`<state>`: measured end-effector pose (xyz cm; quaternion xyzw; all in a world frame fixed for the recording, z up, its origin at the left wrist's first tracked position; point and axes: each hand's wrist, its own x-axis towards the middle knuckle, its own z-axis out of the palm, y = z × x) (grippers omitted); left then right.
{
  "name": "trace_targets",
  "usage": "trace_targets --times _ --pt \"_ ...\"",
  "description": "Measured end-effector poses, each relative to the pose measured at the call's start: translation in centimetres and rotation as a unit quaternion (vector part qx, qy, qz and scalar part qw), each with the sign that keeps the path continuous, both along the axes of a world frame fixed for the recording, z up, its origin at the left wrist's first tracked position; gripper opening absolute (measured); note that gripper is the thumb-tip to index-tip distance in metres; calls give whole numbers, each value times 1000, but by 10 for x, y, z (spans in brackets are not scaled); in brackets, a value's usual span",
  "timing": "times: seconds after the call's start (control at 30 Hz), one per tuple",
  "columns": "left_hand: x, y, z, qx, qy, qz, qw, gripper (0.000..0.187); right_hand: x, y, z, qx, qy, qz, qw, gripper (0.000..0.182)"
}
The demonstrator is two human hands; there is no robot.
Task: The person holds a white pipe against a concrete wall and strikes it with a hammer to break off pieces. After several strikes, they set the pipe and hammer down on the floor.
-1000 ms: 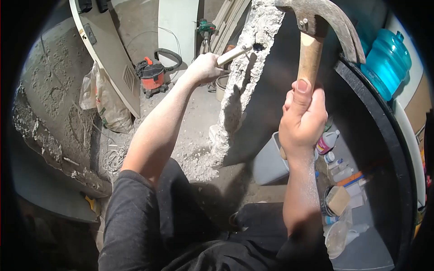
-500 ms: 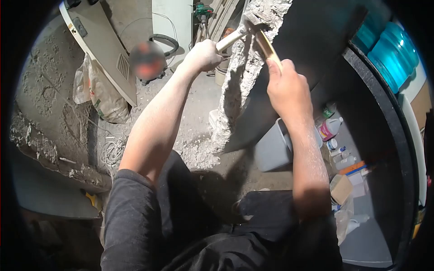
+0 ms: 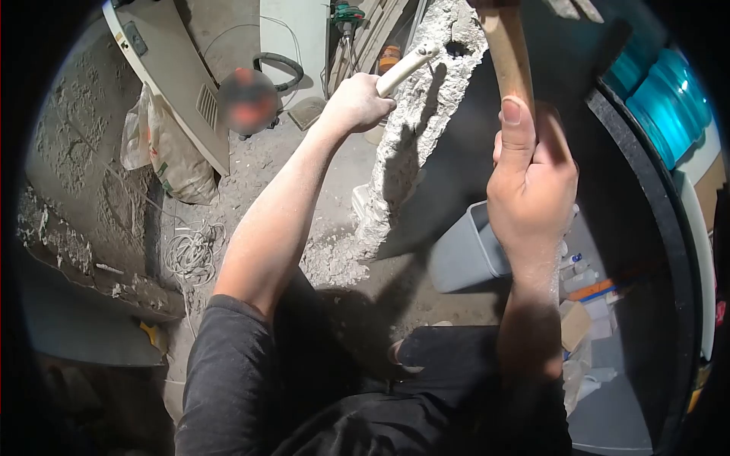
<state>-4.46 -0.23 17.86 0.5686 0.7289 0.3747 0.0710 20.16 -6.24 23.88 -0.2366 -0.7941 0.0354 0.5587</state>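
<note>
My right hand (image 3: pixel 532 178) is closed around the wooden handle of a hammer (image 3: pixel 511 57), raised to the right of the broken wall edge. Its head is mostly cut off by the top of the view; two metal prongs show there. My left hand (image 3: pixel 359 105) grips a pale, rod-shaped tool (image 3: pixel 408 70) whose far end meets the wall edge; I cannot make out its exact kind. The rough, crumbling wall edge (image 3: pixel 411 137) runs downward between both hands, with a dark hole near its top.
Rubble (image 3: pixel 334 258) lies at the wall's foot. A grey bin (image 3: pixel 460 254) stands right of it. Leftward are a coil of cord (image 3: pixel 190 254), a sack (image 3: pixel 179 163) and a leaning pale panel (image 3: pixel 163 68). Blue water jugs (image 3: pixel 669 106) sit at far right.
My right hand has drawn the hammer back from the wall edge, rightward and closer to me. My left hand has shifted slightly right, still gripping the pale tool.
</note>
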Motion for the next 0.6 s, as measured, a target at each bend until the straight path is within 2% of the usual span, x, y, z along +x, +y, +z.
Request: trace_targets --times 0.1,0.17,0.27,0.33,0.37,0.47,0.6 --pt "5 2 -7 22 4 6 1000 30 3 6 -11 4 -12 -12 1000 26" --pt "7 5 -13 37 10 14 999 29 1 12 -29 -30 27 7 999 23" --pt "11 10 -23 57 -4 26 998 26 -7 34 -60 108 6 -23 994 21" --pt "17 7 -24 67 9 37 997 27 -8 75 -93 81 -69 -51 993 21" --pt "14 15 -32 91 17 46 995 28 -10 69 -90 -32 -148 -136 979 22" --pt "17 18 -36 95 33 55 993 27 1 55 -92 -68 -104 -50 991 22" --pt "29 10 -25 40 22 70 997 26 -2 51 -96 98 24 -29 995 27"
